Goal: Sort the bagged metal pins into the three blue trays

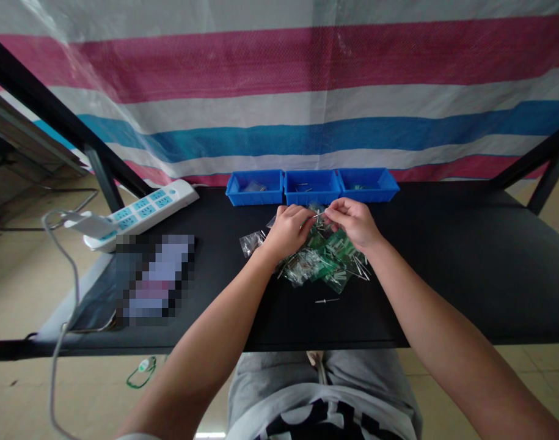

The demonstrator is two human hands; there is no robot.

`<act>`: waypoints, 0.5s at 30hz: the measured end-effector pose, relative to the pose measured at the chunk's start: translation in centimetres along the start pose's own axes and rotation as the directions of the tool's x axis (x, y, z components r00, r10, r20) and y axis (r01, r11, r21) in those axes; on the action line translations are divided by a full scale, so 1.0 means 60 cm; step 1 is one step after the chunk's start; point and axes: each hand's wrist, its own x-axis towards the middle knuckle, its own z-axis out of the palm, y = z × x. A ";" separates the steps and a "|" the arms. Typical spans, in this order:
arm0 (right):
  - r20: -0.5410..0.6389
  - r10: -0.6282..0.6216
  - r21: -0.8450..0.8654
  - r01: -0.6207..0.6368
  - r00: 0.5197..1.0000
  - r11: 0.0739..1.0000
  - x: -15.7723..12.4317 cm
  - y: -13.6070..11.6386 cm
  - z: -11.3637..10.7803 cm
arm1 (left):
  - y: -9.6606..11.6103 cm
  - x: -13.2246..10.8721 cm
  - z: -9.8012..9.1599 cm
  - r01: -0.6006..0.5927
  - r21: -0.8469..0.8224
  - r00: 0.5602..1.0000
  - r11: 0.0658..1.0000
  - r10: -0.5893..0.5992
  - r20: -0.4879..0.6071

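Note:
Over the heap, my left hand [289, 229] and my right hand [351, 223] meet with their fingertips pinched. A thin silver blind rivet [319, 214] spans the short gap between them, one end in each hand. Below my hands lies a pile of small clear and green plastic bags [327, 260], with loose metal pins sticking out at its right side. Another blind rivet [327, 300] lies alone on the black table, in front of the pile. My left wrist hides part of the bags on that side.
Three blue bins stand in a row behind the pile: a left bin [255, 197], a middle bin [312, 197] and a right bin [369, 194], each with a few small items. A white power strip [169, 211] and a pixelated phone-like object [160, 278] occupy the table's left.

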 end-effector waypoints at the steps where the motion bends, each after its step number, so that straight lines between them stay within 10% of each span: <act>1: 0.005 0.007 -0.009 -0.006 1.000 1.000 0.000 0.000 0.000 | 0.000 0.000 0.000 0.001 -0.002 1.000 1.000 -0.001 -0.004; 15: 0.063 -0.065 -0.123 0.072 0.996 0.990 0.000 0.010 -0.012 | -0.007 0.003 0.001 0.080 0.015 0.996 0.997 -0.080 0.024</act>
